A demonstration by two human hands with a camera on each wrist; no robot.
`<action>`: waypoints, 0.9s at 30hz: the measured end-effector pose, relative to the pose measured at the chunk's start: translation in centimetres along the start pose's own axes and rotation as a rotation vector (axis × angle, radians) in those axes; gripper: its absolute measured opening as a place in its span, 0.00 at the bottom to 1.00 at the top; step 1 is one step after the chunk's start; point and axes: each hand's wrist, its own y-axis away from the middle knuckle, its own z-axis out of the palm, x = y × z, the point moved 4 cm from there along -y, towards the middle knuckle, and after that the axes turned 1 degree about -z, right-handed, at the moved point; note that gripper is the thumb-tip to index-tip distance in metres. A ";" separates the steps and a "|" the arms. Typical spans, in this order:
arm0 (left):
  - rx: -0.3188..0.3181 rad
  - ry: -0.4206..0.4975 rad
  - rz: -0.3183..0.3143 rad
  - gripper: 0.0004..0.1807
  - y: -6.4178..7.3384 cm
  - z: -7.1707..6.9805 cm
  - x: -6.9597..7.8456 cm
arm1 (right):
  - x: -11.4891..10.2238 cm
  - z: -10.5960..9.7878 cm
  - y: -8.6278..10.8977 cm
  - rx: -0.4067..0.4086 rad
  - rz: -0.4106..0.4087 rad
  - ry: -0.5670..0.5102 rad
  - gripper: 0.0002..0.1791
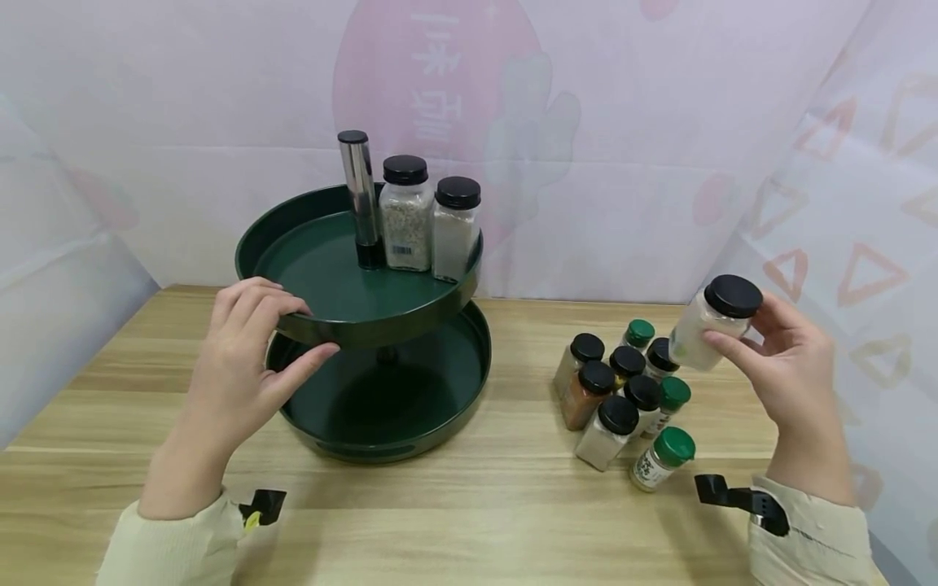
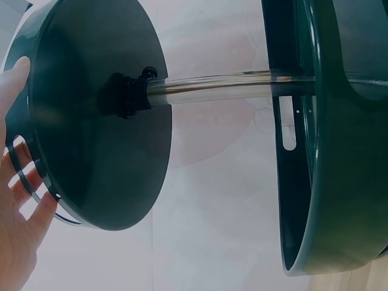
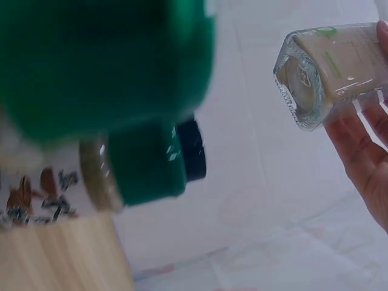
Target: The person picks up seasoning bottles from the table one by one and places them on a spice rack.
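My left hand (image 1: pixel 238 358) grips the front left rim of the upper tray (image 1: pixel 315 252) of a dark green two-tier turntable stand. In the left wrist view, fingers and thumb lie on that tray's edge, near a slot in its wall. A metal pole (image 2: pixel 212 88) joins it to the lower tray (image 1: pixel 352 399). My right hand (image 1: pixel 791 366) holds a square glass spice jar (image 1: pixel 696 334) with a black lid and pale contents, raised and tilted above the table. In the right wrist view the jar's glass base (image 3: pixel 300 85) faces the camera.
On the upper tray stand a metal cylinder (image 1: pixel 359 191) with black ends and two black-lidded jars (image 1: pixel 407 228). Several spice jars (image 1: pixel 582 395) with black or green lids cluster on the wooden table (image 1: pixel 513 521), right of the stand. One green-lidded jar (image 1: pixel 659 460) stands at their front.
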 end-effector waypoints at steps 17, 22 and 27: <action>-0.010 0.008 0.004 0.37 0.0 0.0 0.0 | -1.2 7.1 -1.7 -0.081 -0.004 -0.028 0.30; -0.010 0.010 0.001 0.36 0.0 0.0 0.0 | -1.6 9.8 -2.3 -0.106 0.003 -0.023 0.30; -0.023 0.001 -0.006 0.36 0.0 -0.1 0.0 | -1.9 12.6 -3.0 -0.151 0.013 -0.044 0.30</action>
